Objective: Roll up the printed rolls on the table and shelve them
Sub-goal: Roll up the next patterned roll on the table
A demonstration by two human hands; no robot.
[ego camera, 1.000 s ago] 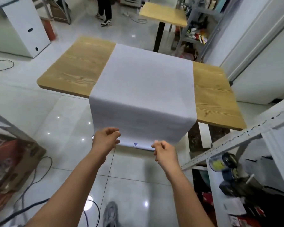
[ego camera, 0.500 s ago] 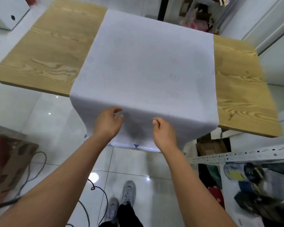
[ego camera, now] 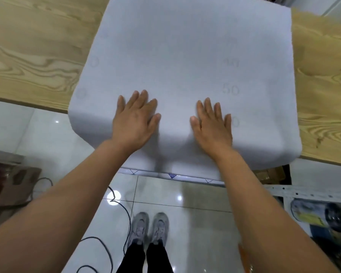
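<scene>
The light-grained wooden desk (ego camera: pixel 37 56) is crossed by the wide white printed paper sheet (ego camera: pixel 185 52), its near end draped over the edge; the sheet is pressed by the left hand (ego camera: pixel 135 120) and right hand (ego camera: pixel 212 126), both spread flat, nothing grasped; the hanging end should be rolled squarely and tightly; blurred, unidentifiable items (ego camera: pixel 307 215) are held on the pale metal shelf (ego camera: pixel 313 192).

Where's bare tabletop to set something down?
The table is bare left of the sheet, and in a narrower strip right of it. The middle is covered by the sheet, left hand and right hand flat at its near edge.
</scene>
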